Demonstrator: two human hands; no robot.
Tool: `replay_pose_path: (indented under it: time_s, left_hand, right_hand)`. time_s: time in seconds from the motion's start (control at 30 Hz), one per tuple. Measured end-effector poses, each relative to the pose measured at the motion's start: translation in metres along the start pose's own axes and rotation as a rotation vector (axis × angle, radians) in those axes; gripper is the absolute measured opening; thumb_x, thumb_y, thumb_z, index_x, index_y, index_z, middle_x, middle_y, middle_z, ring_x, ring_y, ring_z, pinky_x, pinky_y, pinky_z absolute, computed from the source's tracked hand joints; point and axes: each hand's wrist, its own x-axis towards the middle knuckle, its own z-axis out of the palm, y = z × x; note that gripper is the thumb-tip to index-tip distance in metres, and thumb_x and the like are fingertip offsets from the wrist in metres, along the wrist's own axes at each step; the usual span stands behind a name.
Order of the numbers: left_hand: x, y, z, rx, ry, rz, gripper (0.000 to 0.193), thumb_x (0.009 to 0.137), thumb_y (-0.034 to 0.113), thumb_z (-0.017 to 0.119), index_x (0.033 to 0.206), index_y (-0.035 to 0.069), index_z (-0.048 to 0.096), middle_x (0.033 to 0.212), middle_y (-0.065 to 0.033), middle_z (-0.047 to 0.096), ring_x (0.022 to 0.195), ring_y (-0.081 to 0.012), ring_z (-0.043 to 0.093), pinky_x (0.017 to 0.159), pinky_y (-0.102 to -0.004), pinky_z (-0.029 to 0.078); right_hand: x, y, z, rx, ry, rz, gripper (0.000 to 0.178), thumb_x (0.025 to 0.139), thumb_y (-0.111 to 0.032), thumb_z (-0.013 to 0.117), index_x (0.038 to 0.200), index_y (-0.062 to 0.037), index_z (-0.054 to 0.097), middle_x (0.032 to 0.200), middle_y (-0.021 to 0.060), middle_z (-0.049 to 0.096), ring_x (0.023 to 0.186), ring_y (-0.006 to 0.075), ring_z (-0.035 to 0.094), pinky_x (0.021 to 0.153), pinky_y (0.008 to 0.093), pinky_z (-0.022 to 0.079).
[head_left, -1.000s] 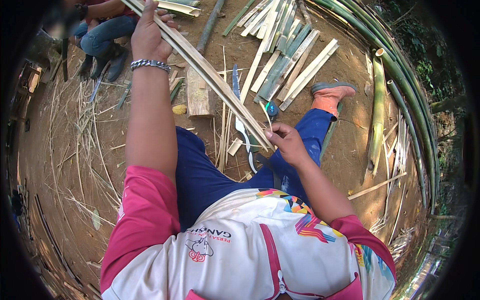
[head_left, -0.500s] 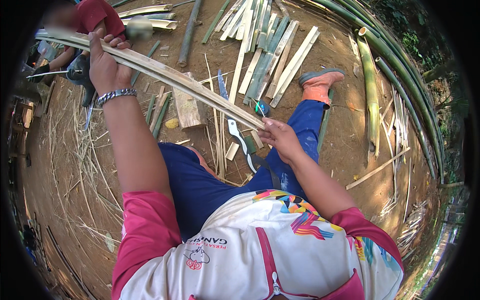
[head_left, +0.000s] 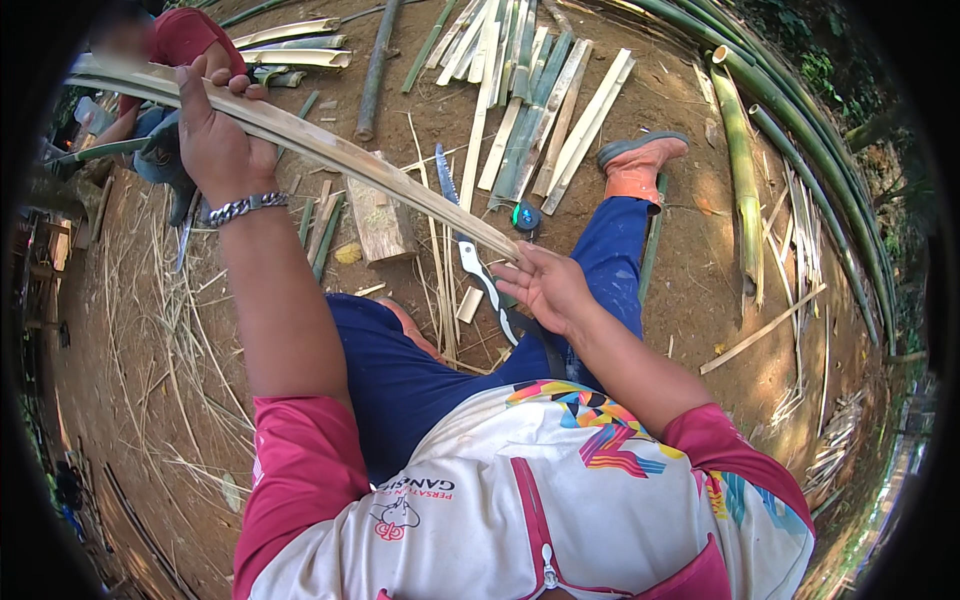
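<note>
Long pale split bamboo strips (head_left: 340, 150) slant across in front of me, lying close together, from upper left down to the middle. My left hand (head_left: 228, 145) is closed around them near their far end, fingers over the top. At the near end, my right hand (head_left: 548, 288) pinches the tips between thumb and fingers. Beneath lies a folding saw (head_left: 470, 258) with a white and black handle and a bluish blade, partly covered by the strips. A squared wood block (head_left: 381, 220) rests on the soil under their middle.
Split bamboo pieces (head_left: 540, 120) lie in a pile ahead, near a small dark round object (head_left: 525, 216) with blue on it. Whole green poles (head_left: 740, 170) line the right. Thin shavings (head_left: 185, 340) litter the left ground. A person in a red top (head_left: 190, 38) sits far left.
The strips have rolled in my hands, so the groove along them no longer shows. My right hand's fingers have shifted at the tips. The other person now has a green piece in front.
</note>
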Motion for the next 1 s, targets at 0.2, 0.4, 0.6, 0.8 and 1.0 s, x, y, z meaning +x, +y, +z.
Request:
replay_pose_path:
  time_s: [0.2, 0.4, 0.6, 0.8, 1.0]
  left_hand:
    - [-0.002, -0.005, 0.001, 0.011, -0.027, -0.017, 0.028, 0.097, 0.029, 0.069, 0.11, 0.009, 0.055, 0.084, -0.0016, 0.058, 0.072, -0.0133, 0.058, 0.064, -0.0283, 0.051]
    - [-0.016, -0.015, 0.022, 0.085, 0.133, -0.017, 0.02, 0.1, 0.023, 0.064, 0.111, 0.012, 0.052, 0.079, -0.0003, 0.055, 0.067, -0.0119, 0.055, 0.06, -0.028, 0.048]
    - [0.005, -0.007, -0.016, 0.098, 0.108, -0.052, 0.019, 0.103, 0.022, 0.059, 0.095, 0.01, 0.048, 0.076, 0.0011, 0.046, 0.063, -0.0093, 0.046, 0.059, -0.026, 0.043]
    - [0.033, 0.016, -0.074, -0.072, 0.164, -0.162, 0.035, 0.104, 0.027, 0.055, 0.075, 0.012, 0.042, 0.066, 0.0008, 0.04, 0.057, -0.0121, 0.042, 0.052, -0.0262, 0.041]
    - [0.037, 0.018, -0.08, -0.213, 0.108, -0.21, 0.035, 0.105, 0.027, 0.05, 0.072, 0.014, 0.044, 0.059, 0.0024, 0.046, 0.048, -0.0105, 0.043, 0.048, -0.0254, 0.042]
  right_hand:
    - [0.003, -0.002, 0.002, -0.069, -0.009, 0.02, 0.036, 0.105, -0.027, 0.051, 0.124, 0.0031, 0.048, 0.119, 0.014, 0.057, 0.12, 0.0357, 0.061, 0.092, 0.0445, 0.055]
    - [0.005, -0.011, -0.004, -0.117, -0.019, 0.031, 0.066, 0.106, -0.038, 0.048, 0.148, 0.0094, 0.027, 0.151, 0.023, 0.04, 0.125, 0.0364, 0.058, 0.099, 0.0441, 0.051]
    - [-0.011, -0.036, 0.0, -0.03, -0.086, -0.026, 0.075, 0.105, -0.043, 0.047, 0.153, 0.0091, 0.021, 0.157, 0.0227, 0.033, 0.13, 0.0357, 0.055, 0.104, 0.0439, 0.048]
    - [-0.031, -0.052, 0.01, 0.103, -0.259, -0.255, 0.065, 0.106, -0.034, 0.042, 0.156, 0.0025, 0.02, 0.153, 0.0222, 0.039, 0.136, 0.0351, 0.049, 0.11, 0.0468, 0.044]
    - [-0.056, -0.058, 0.011, 0.042, -0.387, -0.513, 0.067, 0.1, -0.015, 0.046, 0.158, -0.0044, 0.016, 0.164, 0.0173, 0.018, 0.138, 0.0313, 0.047, 0.109, 0.0427, 0.043]
